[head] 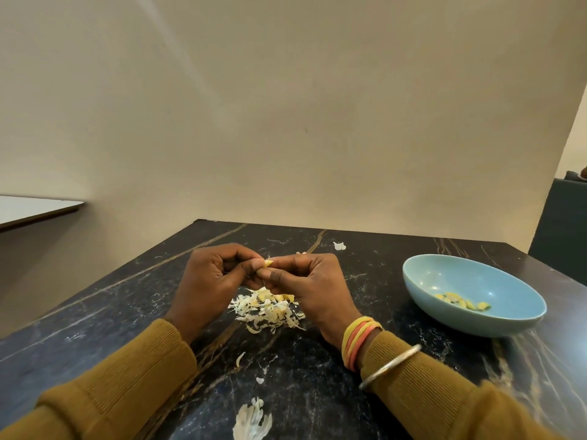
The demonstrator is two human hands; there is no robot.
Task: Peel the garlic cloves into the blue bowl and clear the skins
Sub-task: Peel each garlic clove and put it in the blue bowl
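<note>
Over the middle of the dark marble table (317, 392), my left hand (209, 277) and my right hand (311, 287) meet fingertip to fingertip. Together they pinch one small yellowish garlic clove (268, 264). Directly beneath the hands lies a heap of white garlic skins (270, 311). The blue bowl (444, 274) stands to the right of my right hand, with several peeled cloves (463, 302) in its bottom.
Loose skins are scattered about: one piece (340, 246) far behind the hands, small flakes (240, 359) near my wrists, a larger skin cluster (252, 422) at the front edge. A beige wall rises behind the table. The table's left edge runs diagonally beside my left sleeve.
</note>
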